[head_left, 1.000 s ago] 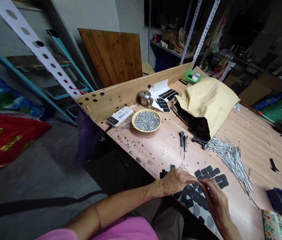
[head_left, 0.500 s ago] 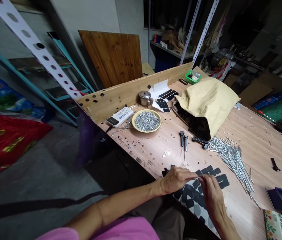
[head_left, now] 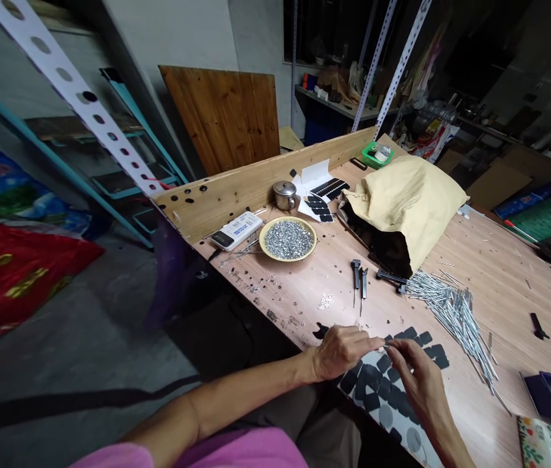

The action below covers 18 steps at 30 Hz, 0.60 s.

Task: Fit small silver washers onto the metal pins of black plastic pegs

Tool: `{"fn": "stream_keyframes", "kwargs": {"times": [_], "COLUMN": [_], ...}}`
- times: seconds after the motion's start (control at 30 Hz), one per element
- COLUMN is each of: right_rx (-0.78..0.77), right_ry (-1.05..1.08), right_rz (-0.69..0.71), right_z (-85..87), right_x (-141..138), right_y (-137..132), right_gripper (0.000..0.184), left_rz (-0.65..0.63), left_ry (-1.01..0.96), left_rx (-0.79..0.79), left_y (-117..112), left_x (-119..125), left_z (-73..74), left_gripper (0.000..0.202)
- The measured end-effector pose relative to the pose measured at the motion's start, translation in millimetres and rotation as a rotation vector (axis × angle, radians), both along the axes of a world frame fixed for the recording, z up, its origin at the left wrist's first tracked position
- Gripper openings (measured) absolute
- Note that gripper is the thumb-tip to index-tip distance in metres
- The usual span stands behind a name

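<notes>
Two hands work at the near edge of a wooden bench, seen from the head camera. The left hand lies palm down with its fingers extended to the right. Its fingertips meet the right hand, whose thumb and fingers are drawn almost shut in a pinch. The contact lies above the far part of a group of black pads. Any item held there is too small and too hidden to identify, so the hold cannot be confirmed.

The pads rest on a white sheet marked with grey circles. The hands cover part of the group, and the sheet's near end runs under the right forearm. One black piece lies just beyond the left hand.

Farther off stand a yellow bowl of small silver parts, a steel cup and a tan paper bag, its dark contents hard to make out. A pile of long nails lies right of the pads. Two black-handled tools lie beyond them.
</notes>
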State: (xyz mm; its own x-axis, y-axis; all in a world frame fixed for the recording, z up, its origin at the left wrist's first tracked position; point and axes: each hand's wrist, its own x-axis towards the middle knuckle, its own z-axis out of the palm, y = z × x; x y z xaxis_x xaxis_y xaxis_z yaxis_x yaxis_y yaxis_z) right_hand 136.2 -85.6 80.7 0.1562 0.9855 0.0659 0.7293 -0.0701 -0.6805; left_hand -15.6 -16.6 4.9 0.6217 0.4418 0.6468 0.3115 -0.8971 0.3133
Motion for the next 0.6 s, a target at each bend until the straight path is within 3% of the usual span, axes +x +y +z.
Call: {"fn": "stream_keyframes", "kwargs": {"times": [0.13,0.23,0.3,0.47,0.53,0.6], "right_rx": [-0.095,-0.008,0.117,0.308,0.355,0.369], "right_ry": [0.102,0.017,-0.084,-0.199,-0.217,-0.228], "right_rz": [-0.034,-0.018,0.035,0.317,0.387,0.402], "right_z": [1.3,-0.6,-1.2,0.4,0.5,-0.3], "right_x": [3,3,3,12,15,16], "right_y": [1,0,-1,0,0,0], "right_gripper": [0.045,0.042,0.037,0.018,0.015,0.014], "left_rz": [-0.013,-0.055,-0.121,-0.404,-0.461,-0.458], "left_ry": [-0.024,-0.044,-0.085,-0.145,-0.144,-0.183], "left_rx": [-0.052,-0.221,-0.432,-1.201,-1.38,-1.421], "left_y": [-2,-3,-1,9,11,12], "left_x": [2,3,3,-1,-2,-2], "left_z": [-2.9,-1.0,2.6,12.7,15.6,18.0], "left_gripper": [0.029,0.029,0.027,0.025,0.026,0.025]}}
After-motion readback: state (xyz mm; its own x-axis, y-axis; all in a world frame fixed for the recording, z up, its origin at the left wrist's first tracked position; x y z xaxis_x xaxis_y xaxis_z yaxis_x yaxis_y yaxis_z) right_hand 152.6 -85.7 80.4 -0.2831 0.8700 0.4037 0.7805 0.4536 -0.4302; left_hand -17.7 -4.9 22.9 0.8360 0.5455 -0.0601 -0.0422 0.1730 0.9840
